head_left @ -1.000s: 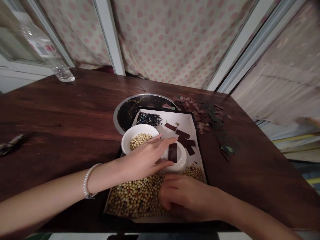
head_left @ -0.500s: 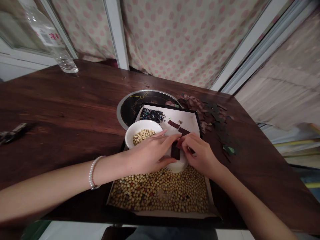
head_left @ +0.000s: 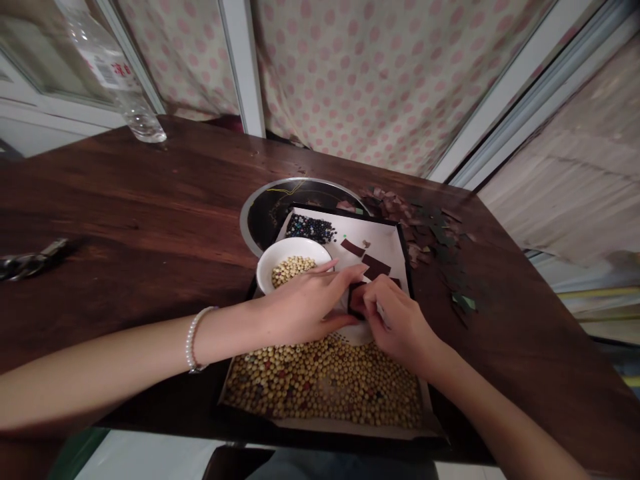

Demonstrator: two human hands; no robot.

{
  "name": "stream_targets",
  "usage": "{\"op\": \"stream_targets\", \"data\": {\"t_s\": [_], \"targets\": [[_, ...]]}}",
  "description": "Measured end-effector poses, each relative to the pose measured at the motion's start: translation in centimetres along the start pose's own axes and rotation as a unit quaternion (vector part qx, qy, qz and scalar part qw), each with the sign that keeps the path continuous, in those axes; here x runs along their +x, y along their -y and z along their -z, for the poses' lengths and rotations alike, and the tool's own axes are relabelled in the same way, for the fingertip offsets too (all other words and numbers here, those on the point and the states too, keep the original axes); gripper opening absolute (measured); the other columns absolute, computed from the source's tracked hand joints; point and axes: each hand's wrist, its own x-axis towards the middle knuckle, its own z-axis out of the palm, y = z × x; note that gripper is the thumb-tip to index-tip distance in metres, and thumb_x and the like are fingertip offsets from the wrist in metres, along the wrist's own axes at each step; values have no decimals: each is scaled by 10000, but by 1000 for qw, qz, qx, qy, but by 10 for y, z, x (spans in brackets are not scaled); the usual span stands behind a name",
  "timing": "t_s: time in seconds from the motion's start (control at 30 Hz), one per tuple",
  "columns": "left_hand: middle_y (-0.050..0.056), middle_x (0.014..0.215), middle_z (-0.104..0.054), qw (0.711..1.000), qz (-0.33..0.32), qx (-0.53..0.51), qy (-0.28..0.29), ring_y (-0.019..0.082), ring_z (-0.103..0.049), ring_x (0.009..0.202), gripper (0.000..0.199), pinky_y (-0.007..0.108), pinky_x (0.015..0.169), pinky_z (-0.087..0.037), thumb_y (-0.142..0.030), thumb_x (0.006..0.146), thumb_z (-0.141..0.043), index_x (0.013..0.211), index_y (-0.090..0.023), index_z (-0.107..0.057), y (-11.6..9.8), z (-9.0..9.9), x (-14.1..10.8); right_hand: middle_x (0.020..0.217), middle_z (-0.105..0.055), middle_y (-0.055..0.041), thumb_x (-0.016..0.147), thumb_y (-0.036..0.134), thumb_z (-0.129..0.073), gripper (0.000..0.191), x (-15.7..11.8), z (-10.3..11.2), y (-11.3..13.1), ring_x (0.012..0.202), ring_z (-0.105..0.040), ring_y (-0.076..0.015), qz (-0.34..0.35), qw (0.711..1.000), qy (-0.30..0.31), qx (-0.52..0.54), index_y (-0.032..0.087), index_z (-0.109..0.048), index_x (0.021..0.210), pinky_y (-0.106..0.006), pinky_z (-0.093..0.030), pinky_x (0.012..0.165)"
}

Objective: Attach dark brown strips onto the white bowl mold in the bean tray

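My left hand point(head_left: 307, 308) and my right hand point(head_left: 395, 317) meet over the middle of a shallow tray point(head_left: 433, 427). Between thumb and fingers my left hand grips a small dark brown rectangular piece point(head_left: 357, 300). The bent fingers of my right hand pinch at its right edge; their tips are partly hidden. Under the hands shows part of a white dish point(head_left: 357, 335). A white bowl point(head_left: 265, 267) with pale beads point(head_left: 293, 269) stands beside my left hand. Dark brown strips point(head_left: 376, 267) lie just beyond the fingers. Many wooden beads point(head_left: 325, 390) fill the tray's near part.
Dark small beads point(head_left: 310, 229) are heaped at the tray's far left. Behind it lies a round dark plate point(head_left: 257, 223) with yellow thread. Brown and green scraps point(head_left: 435, 230) spread to the right. A plastic bottle point(head_left: 120, 80) and a metal tool point(head_left: 35, 260) are on the left.
The brown piece between my hands has turned slightly, and the right fingers have shifted a little over it. The whole view has moved slightly, so things sit further right.
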Motion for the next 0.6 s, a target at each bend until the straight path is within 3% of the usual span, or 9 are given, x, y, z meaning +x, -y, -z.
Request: {"op": "stream_targets", "data": {"t_s": [0.2, 0.6], "targets": [[165, 1220, -551, 1000, -1, 12, 5, 308, -504, 1154, 591, 460, 972, -412, -323, 828, -556, 1310, -100, -298, 0, 0, 0, 709, -472, 8, 727, -4, -419, 266, 2, 0, 2, 677, -477, -146, -60, 997, -35, 22, 229, -294, 704, -252, -383, 586], [162, 1233, -534, 1000, 11, 2, 8, 309, -465, 1187, 577, 455, 977, -407, -336, 826, -559, 1301, -111, -321, 1, -1, 0, 732, -500, 2, 703, -26, -418, 266, 4, 0, 1, 706, -477, -144, -51, 998, -38, 20, 221, -317, 702, -247, -379, 604]]}}
